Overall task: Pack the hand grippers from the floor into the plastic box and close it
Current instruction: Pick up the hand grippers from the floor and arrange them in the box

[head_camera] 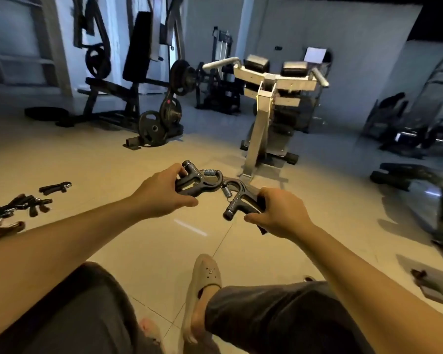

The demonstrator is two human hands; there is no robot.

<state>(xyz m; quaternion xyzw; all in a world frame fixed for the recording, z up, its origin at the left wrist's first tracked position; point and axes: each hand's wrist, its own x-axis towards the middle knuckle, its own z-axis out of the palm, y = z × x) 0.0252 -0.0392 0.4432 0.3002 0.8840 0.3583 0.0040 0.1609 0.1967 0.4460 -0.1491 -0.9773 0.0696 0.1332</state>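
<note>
Your left hand (161, 198) holds a black hand gripper (198, 181) out in front of you, above the floor (113, 162). Its fingers (175, 171) curl over the upper handle and the thumb sits under the lower one, so the hand is closed round the tool. Your right hand (279, 213) holds a second hand gripper (237, 198), with its fingers wrapped round one handle. The other handle is free and points down to your left. The two tools meet at their spring ends (touching or just short of it, I cannot tell which), and both coil springs are in view.

A pile of hand grippers (18, 208) lies on the floor far to your left, well apart from both hands. One more sits just beyond the heap.

At the right edge a blurred clear shape (440, 200) stands on the floor. It is too smeared to tell whether it is the plastic box.

Your legs in dark shorts fill the lower part of the view, and a beige sandal (205, 277) rests on the tiles between them. Further off stand a white exercise machine (264, 98) and a black weight bench (113, 98) with weight plates (154, 129) leaning at its foot.
</note>
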